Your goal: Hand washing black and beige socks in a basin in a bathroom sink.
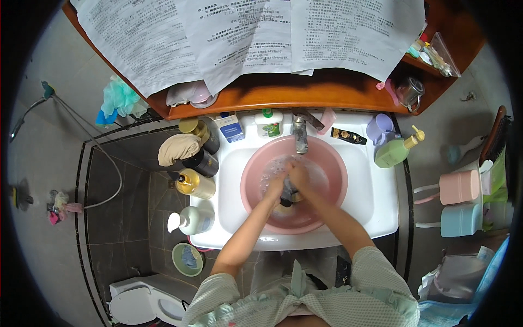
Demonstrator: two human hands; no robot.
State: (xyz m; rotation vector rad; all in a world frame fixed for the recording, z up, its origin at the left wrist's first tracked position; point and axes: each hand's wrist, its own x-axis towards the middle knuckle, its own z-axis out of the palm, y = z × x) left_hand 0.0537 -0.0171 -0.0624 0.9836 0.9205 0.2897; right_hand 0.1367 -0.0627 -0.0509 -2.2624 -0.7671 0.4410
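Observation:
A pink plastic basin [253, 163] stands in a white washbasin [363, 208], with suds and water [271, 165] in it. Inside it my left hand [277, 187] and my right hand [299, 176] are close together, fingers curled. Between them is a dark wet item [287, 197], apparently cloth, which both hands seem to grip; my fingers hide much of it. Something pale lies under the water below the hands, too blurred to name. A metal faucet [300, 137] juts over the basin's far rim, just beyond my fingertips.
Pump bottles [195, 184] line the left edge. A soap bottle [269, 124], a box [229, 127] and a black tube [348, 135] sit behind. At right are a purple mug [380, 127] and a green pump bottle [395, 151]. A wooden shelf [261, 96] with printed papers [245, 45] overhangs the back.

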